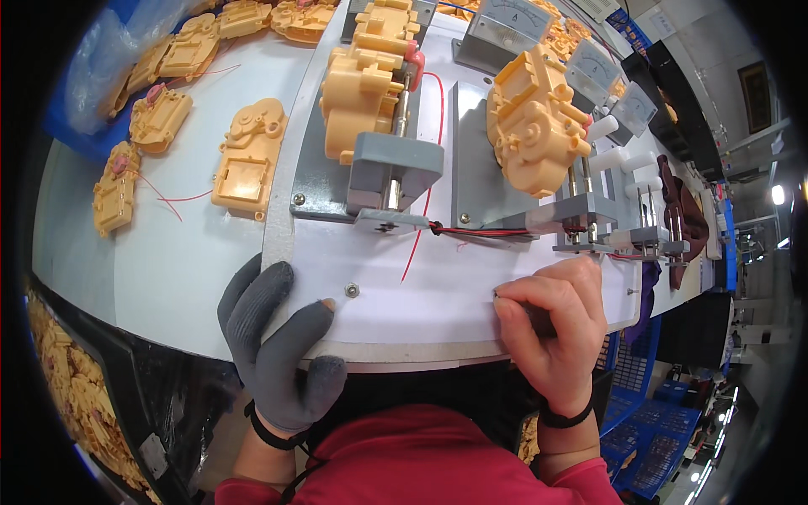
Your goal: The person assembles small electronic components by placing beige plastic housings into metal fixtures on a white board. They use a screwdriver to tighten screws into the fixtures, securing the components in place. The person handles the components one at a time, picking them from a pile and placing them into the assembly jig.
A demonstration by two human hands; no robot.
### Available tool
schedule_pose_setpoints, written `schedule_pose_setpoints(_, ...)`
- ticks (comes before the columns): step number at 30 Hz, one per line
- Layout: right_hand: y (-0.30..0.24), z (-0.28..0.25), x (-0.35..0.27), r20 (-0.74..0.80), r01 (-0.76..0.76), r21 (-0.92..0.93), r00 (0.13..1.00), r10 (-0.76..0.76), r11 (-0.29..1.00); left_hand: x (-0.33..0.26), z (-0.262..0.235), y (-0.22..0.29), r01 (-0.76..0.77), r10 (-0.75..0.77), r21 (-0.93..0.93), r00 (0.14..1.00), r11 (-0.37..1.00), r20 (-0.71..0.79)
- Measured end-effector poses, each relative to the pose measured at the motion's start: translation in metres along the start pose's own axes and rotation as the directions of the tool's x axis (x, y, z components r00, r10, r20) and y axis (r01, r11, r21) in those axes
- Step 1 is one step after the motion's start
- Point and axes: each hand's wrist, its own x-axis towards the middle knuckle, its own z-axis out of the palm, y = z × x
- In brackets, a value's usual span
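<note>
My left hand (273, 345), in a grey glove with one bare fingertip, rests at the near edge of the white work board, its fingers apart and nothing in them. My right hand (555, 324) is bare and hovers by the board's near right part. Its thumb and forefinger are pinched together; a tiny dark spot shows at the tips, too small to name. Beyond the hands, one yellow plastic gearbox housing (362, 101) with a red wire sits on a grey test fixture (396, 164). Another yellow housing (534, 122) sits on a second fixture (471, 160) to the right.
Several yellow housings (248, 160) with thin red wires lie at the left, near a blue bin with a clear plastic bag (101, 84). Analog meters (505, 34) stand behind the fixtures. A bolt (352, 290) protrudes from the board. More yellow parts (80, 387) fill a container at lower left.
</note>
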Motion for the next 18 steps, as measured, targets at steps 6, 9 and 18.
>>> schedule_pose_setpoints(6, -0.0022, -0.0009, 0.001, 0.031, -0.037, 0.013, 0.999, 0.037, 0.999, -0.0002, -0.0004, 0.0002, 0.004, -0.004, -0.002, 1.0, 1.0, 0.005)
schedule_pose_setpoints(9, -0.004, -0.0002, 0.0011, 0.033, -0.064, 0.016, 0.997, 0.063, 0.998, -0.0002, -0.0003, -0.0002, 0.004, -0.004, -0.007, 1.0, 1.0, 0.006)
schedule_pose_setpoints(18, -0.0022, -0.0005, 0.0006, 0.029, -0.06, 0.027, 0.998, 0.059, 0.998, -0.0002, -0.0004, 0.0003, 0.012, -0.012, -0.004, 1.0, 1.0, 0.007)
